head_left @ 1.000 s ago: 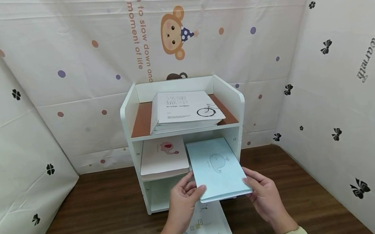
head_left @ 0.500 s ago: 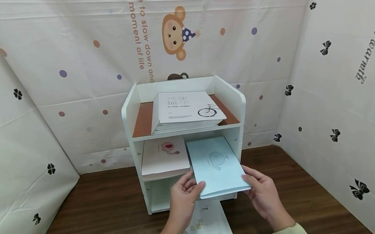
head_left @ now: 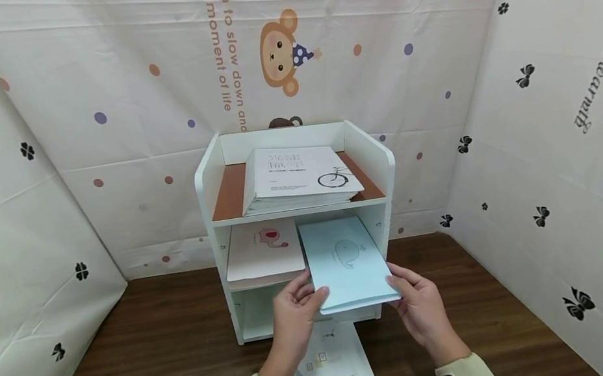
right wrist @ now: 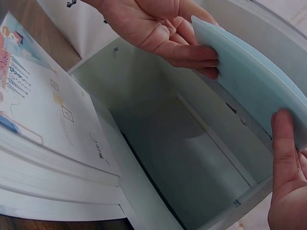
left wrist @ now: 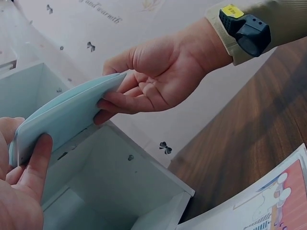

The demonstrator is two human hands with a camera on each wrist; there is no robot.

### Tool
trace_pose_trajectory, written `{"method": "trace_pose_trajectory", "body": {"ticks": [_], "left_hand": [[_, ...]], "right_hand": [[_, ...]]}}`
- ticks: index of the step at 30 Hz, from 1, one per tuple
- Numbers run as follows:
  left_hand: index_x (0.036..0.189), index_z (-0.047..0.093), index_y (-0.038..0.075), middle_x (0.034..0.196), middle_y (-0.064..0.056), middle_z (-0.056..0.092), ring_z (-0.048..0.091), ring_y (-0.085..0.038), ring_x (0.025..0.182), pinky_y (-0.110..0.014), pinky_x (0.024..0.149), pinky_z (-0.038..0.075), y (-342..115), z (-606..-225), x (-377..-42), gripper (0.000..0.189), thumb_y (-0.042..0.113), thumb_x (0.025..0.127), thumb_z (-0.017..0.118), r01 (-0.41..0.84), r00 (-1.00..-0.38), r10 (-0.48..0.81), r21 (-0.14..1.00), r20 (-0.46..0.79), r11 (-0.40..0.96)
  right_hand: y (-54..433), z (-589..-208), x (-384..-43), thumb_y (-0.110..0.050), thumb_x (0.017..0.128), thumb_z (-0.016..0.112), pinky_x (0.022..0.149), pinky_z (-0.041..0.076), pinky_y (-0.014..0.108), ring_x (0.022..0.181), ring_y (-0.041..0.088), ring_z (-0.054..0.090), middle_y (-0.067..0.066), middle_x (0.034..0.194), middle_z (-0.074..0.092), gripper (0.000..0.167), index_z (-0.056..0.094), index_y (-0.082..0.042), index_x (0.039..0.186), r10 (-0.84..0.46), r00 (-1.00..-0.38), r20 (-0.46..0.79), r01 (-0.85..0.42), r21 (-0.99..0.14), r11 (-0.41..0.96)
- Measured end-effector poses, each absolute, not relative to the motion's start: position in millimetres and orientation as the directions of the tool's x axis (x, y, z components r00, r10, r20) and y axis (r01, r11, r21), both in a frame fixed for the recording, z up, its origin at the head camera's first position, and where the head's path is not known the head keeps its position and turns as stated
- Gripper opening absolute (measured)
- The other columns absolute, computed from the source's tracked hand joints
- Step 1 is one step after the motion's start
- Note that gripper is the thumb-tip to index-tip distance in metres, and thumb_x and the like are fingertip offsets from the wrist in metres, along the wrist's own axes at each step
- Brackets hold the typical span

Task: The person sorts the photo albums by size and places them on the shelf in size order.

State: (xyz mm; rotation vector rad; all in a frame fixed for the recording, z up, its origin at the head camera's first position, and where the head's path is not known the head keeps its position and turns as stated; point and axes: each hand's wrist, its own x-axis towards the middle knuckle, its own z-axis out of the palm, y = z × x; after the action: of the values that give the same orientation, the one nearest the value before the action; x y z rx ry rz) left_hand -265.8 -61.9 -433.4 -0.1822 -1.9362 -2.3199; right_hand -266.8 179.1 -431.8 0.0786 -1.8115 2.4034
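Both hands hold a light blue notebook [head_left: 349, 266] with a whale drawing on its cover. Its far end lies inside the right side of the middle shelf; its near end sticks out past the front. The left hand [head_left: 293, 321] pinches the near left edge, thumb on top and fingers below. At the near right edge the right hand [head_left: 421, 310] grips it the same way. Both wrist views show fingers under the notebook [left wrist: 67, 115], above the shelf unit's bottom compartment [right wrist: 177, 139]. To its left on the same shelf lies a pile of pale notebooks [head_left: 263, 253] with a pink elephant drawing.
The white shelf unit [head_left: 298, 213] stands on a dark wooden table [head_left: 176, 365]. Its top holds a stack of white books [head_left: 299, 175] with a bicycle drawing. In front, between the forearms, lies a stack of illustrated books [head_left: 332, 367]. Printed cloth [head_left: 123, 144] surrounds the table.
The hands have pushed the light blue notebook a little farther into the middle shelf. Its near edge now lies closer to the shelf front. The other books have not moved.
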Motion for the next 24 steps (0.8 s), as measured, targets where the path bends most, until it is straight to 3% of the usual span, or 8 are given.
{"method": "trace_pose_trajectory", "body": {"ticks": [9, 18, 24], "left_hand": [[0.141, 0.061, 0.010, 0.115, -0.010, 0.074, 0.069, -0.012, 0.101, -0.020, 0.083, 0.060, -60, -434, -268, 0.059, 0.021, 0.087, 0.083, 0.172, -0.985, -0.058, 0.973, 0.165, -0.156], [0.143, 0.058, 0.006, 0.120, -0.014, 0.070, 0.068, -0.015, 0.104, -0.019, 0.083, 0.060, -64, -430, -266, 0.060, 0.027, 0.091, 0.080, 0.169, -0.986, -0.023, 0.982, 0.168, -0.080], [0.146, 0.055, 0.005, 0.121, -0.014, 0.068, 0.068, -0.016, 0.106, -0.019, 0.084, 0.060, -70, -427, -258, 0.065, 0.028, 0.091, 0.080, 0.182, -0.982, 0.050, 0.983, 0.183, -0.028]], "right_hand": [[178, -433, -270, -0.020, 0.102, 0.066, 0.090, 0.061, 0.033, 0.100, 0.014, 0.076, -0.007, 0.118, 0.075, 0.052, 0.051, 0.006, 0.145, 0.094, -0.988, 0.121, -0.142, -0.952, -0.271], [181, -430, -269, -0.023, 0.102, 0.066, 0.088, 0.061, 0.031, 0.099, 0.015, 0.076, -0.007, 0.119, 0.074, 0.052, 0.054, 0.006, 0.143, 0.086, -0.988, 0.130, -0.145, -0.968, -0.204], [187, -426, -266, -0.020, 0.099, 0.069, 0.091, 0.061, 0.031, 0.104, 0.016, 0.075, 0.013, 0.140, 0.064, 0.053, 0.053, 0.000, 0.146, 0.013, -0.991, 0.133, -0.133, -0.986, -0.101]]}}
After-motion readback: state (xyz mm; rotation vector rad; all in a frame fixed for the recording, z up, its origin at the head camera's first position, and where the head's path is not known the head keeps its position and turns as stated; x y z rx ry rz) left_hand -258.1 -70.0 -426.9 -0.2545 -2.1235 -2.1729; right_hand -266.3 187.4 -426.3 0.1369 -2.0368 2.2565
